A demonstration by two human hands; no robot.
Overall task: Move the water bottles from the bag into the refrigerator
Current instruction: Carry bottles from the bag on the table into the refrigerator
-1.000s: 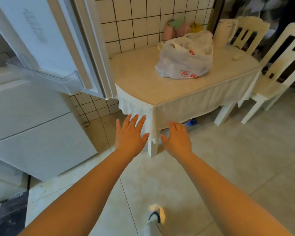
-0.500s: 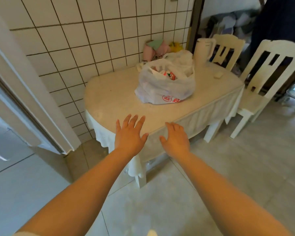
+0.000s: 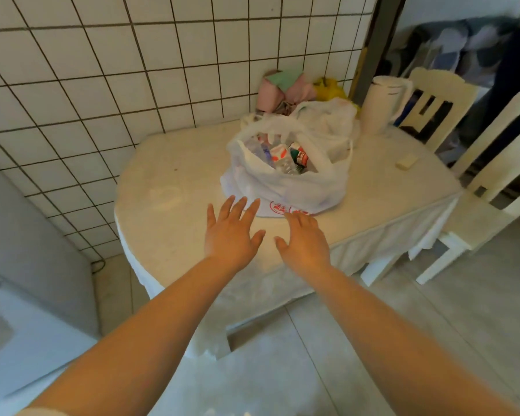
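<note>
Both my grips are released, left hand (image 3: 230,235) and right hand (image 3: 305,244) flat above the table's (image 3: 168,187) near edge. The water bottles (image 3: 282,157) sit in the bag (image 3: 291,187) mid-table; I'd spread its mouth, then lift one bottle by the body.

This is a home kitchen: a white square-tiled wall (image 3: 132,70), a cream cloth-covered dining surface (image 3: 177,181) with white wooden chairs (image 3: 499,163), a white electric kettle (image 3: 382,103), and a white refrigerator (image 3: 27,250).

Clear water bottles (image 3: 284,156) inside open white bag (image 3: 285,187)
</note>
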